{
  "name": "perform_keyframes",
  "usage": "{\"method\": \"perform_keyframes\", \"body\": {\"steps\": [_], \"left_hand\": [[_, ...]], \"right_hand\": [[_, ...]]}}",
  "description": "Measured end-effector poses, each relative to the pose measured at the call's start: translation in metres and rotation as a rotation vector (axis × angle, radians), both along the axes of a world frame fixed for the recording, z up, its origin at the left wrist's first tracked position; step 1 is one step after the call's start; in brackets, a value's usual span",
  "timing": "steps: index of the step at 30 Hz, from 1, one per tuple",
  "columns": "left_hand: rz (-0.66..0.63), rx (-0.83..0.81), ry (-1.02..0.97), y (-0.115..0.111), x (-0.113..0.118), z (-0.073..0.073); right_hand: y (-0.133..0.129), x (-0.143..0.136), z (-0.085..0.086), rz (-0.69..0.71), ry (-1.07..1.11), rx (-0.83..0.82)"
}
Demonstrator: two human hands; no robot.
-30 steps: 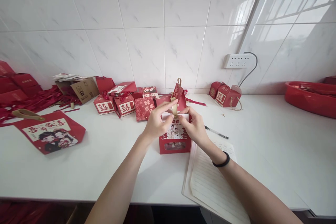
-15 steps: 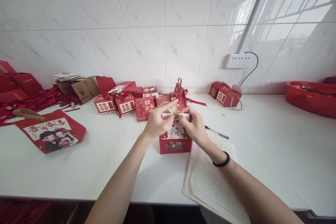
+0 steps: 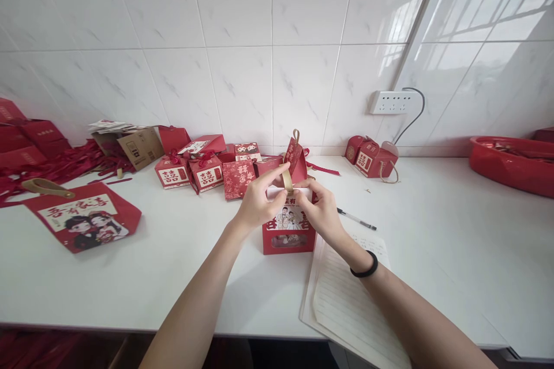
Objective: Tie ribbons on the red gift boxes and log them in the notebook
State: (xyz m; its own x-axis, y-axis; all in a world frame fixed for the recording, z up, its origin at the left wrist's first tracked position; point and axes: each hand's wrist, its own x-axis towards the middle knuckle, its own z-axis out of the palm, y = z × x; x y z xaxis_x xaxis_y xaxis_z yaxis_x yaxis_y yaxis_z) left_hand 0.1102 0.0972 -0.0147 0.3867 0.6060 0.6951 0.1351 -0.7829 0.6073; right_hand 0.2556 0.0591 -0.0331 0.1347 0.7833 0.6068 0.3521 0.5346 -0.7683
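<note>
An upright red gift box (image 3: 289,242) with a printed wedding couple and a small window stands in front of me. A gold strap (image 3: 287,180) rises from its top. My left hand (image 3: 260,199) pinches the box's top edge from the left, its index finger against the strap. From the right, my right hand (image 3: 320,210) grips the same top edge, thumb close to the strap's base. Both hands are closed there, and some fingertips are hidden behind the box.
An open notebook (image 3: 350,305) lies under my right forearm, with a pen (image 3: 357,219) beyond it. Several red boxes (image 3: 209,176) line the wall. A strapped red box (image 3: 93,222) sits left, a red basin (image 3: 511,164) far right. A power strip (image 3: 392,102) hangs on the tiles.
Both hands stay at the box top. The gold strap now bends slightly more to the left under my left index finger; the view has shifted very slightly.
</note>
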Motion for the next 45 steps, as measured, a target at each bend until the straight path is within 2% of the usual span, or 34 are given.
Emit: {"method": "perform_keyframes", "body": {"steps": [10, 13, 16, 19, 25, 29, 40, 43, 45], "left_hand": [[-0.063, -0.172, -0.133, 0.001, 0.001, -0.005], [-0.046, -0.076, -0.201, 0.002, 0.003, -0.008], [0.030, 0.111, -0.099, 0.001, 0.004, -0.007], [0.026, 0.160, -0.027, 0.001, 0.003, -0.004], [-0.025, 0.098, -0.044, 0.001, 0.002, -0.003], [0.001, 0.086, -0.049, 0.001, 0.003, -0.004], [-0.016, -0.030, -0.068, 0.006, 0.003, -0.006], [0.014, -0.065, -0.129, 0.003, 0.004, -0.010], [-0.009, -0.118, -0.188, -0.001, 0.002, -0.017]], "right_hand": [[0.002, -0.003, 0.003, 0.017, 0.070, -0.067], [0.002, -0.003, 0.002, 0.023, 0.084, -0.066], [0.002, -0.002, 0.001, 0.039, 0.088, -0.063], [0.002, -0.002, 0.002, 0.048, 0.089, -0.051], [0.001, -0.003, 0.001, 0.050, 0.090, 0.009], [0.001, -0.003, 0.000, 0.085, 0.086, 0.014], [0.002, -0.003, 0.003, 0.028, 0.062, -0.027], [0.000, -0.001, -0.002, 0.026, 0.013, 0.016], [0.000, 0.003, -0.004, 0.069, -0.037, 0.047]]}}
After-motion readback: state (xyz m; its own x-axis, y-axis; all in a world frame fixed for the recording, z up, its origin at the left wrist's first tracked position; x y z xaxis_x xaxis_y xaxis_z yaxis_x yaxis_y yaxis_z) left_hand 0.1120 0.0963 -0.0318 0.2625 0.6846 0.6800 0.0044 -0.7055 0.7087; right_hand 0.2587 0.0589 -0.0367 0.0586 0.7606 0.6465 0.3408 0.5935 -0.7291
